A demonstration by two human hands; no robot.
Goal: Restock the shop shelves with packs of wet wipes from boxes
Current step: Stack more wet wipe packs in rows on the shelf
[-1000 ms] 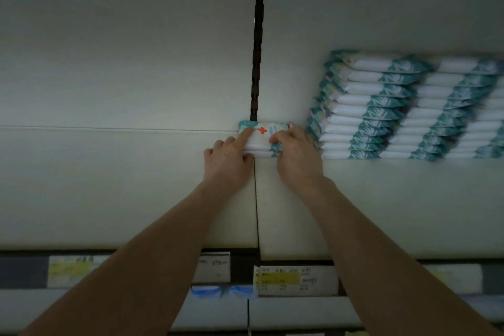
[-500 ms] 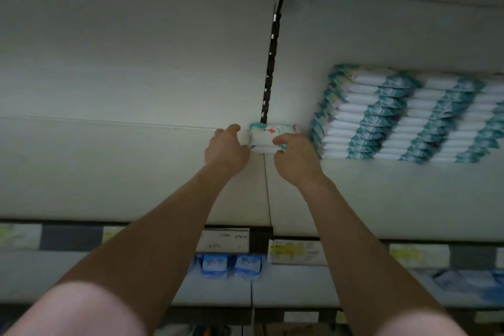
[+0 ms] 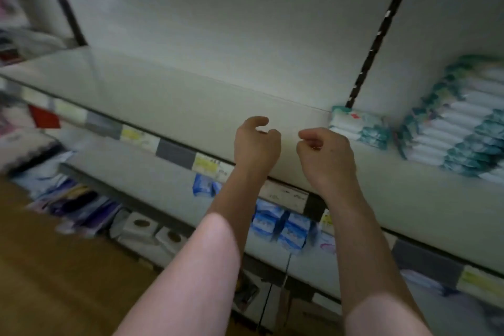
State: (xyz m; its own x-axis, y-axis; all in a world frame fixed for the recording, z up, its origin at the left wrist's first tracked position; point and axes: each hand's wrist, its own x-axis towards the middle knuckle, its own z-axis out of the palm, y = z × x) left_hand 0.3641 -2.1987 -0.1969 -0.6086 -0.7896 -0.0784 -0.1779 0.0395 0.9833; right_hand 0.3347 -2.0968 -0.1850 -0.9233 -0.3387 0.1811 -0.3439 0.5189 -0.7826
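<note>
1. The top shelf [image 3: 177,106] is a white board with price labels [image 3: 139,138] along its near edge.
2. At its far right lies a short stack of wipes packs [image 3: 357,128], at the foot of the slotted upright [image 3: 379,35].
3. Just beside it on the right, taller stacks [image 3: 458,131] of the same packs stand on the same shelf.
4. The next shelf [image 3: 152,169] down holds blue packs [image 3: 281,224].
5. Lower still, to the left, are white boxes [image 3: 147,226] and blurred purple packs [image 3: 79,204].
6. The floor [image 3: 54,281], near left, is brown wood.
</note>
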